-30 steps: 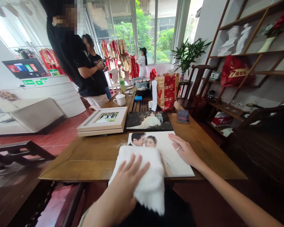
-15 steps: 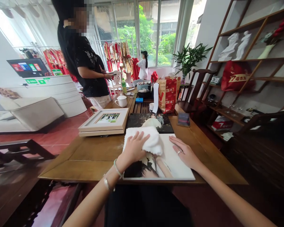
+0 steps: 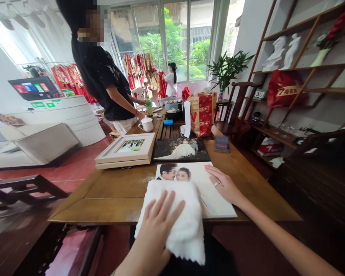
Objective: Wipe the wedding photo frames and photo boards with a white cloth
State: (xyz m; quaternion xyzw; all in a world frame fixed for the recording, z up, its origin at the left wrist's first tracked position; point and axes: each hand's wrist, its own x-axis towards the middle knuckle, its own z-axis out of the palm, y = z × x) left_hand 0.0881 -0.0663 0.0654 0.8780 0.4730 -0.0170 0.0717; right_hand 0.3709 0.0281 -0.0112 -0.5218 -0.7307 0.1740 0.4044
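Observation:
A white towel [image 3: 181, 218] covers the lower left of a photo panel [image 3: 218, 199] and hangs past the table's front edge. My left hand [image 3: 158, 218] presses on top of the towel, fingers spread and not wrapped round it. The panel shows two people close together on a white ground; the towel hides its lower part. My right hand [image 3: 222, 184] lies flat on the panel's right edge, fingers stretched out, a ring on one finger. Just behind is a dark photo panel [image 3: 181, 149] with a figure in a white dress.
Pale framed pictures [image 3: 126, 149] are stacked on the wooden table [image 3: 109, 203], left of the panels. Farther back are a lidded white mug [image 3: 146, 124], a paper bag [image 3: 202, 115] and a small dark stand [image 3: 222, 143]. A person in black [image 3: 103, 80] stands beyond the table.
My left hand has drawn the towel toward me, over the front edge, uncovering the panel's upper part. My right hand stays put. The person in black now reaches down toward the table.

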